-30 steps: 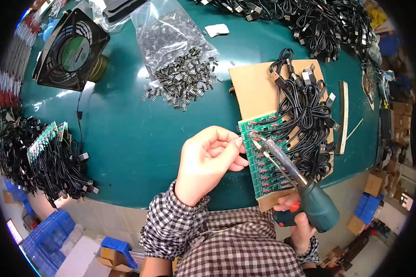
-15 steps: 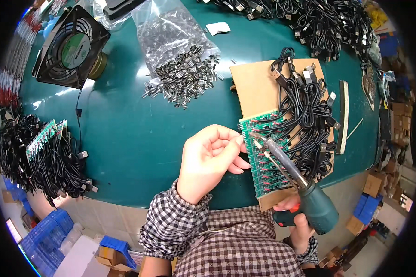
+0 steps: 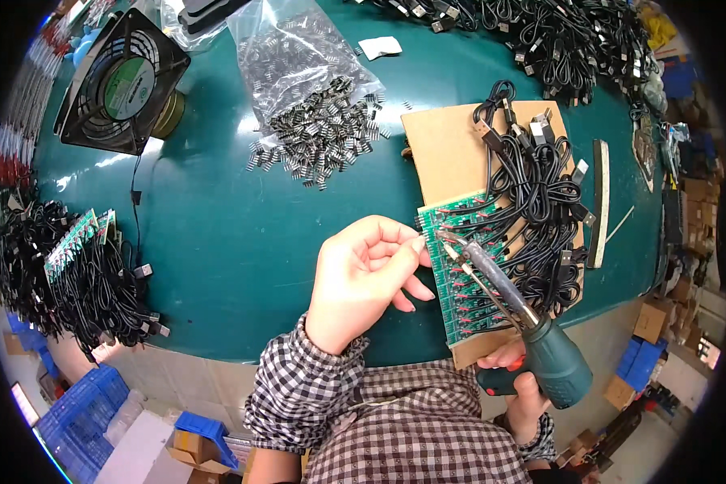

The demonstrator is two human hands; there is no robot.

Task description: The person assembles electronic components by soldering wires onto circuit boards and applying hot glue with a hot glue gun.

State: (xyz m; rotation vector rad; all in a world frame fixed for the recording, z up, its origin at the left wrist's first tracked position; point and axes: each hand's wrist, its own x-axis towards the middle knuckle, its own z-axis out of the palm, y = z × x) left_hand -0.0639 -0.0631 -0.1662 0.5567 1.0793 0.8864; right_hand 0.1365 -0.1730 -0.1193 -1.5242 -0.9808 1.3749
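Note:
My right hand (image 3: 524,387) is wrapped round the dark green handle of a soldering iron gun (image 3: 558,367). Its hot tip and a thin feed tube reach the upper left part of a green circuit board panel (image 3: 457,302). The panel lies on a piece of brown cardboard (image 3: 448,153), with black USB cables (image 3: 532,177) running off it to the right. At the panel's left edge, my left hand (image 3: 371,274) is closed in a pinch of thumb and forefinger. What it pinches is small and mostly hidden, close beside the iron's tip.
Small black pin headers (image 3: 319,141) spill from a clear plastic bag (image 3: 286,56) at the back. A black fan (image 3: 125,85) stands far left, above bundled boards with cables (image 3: 97,282). More black cables (image 3: 573,44) heap at the back right. A narrow strip (image 3: 599,202) lies right of the cardboard.
My left hand's lower fingers have shifted slightly down and left, while its pinch stays at the panel edge. The soldering iron gun has barely moved.

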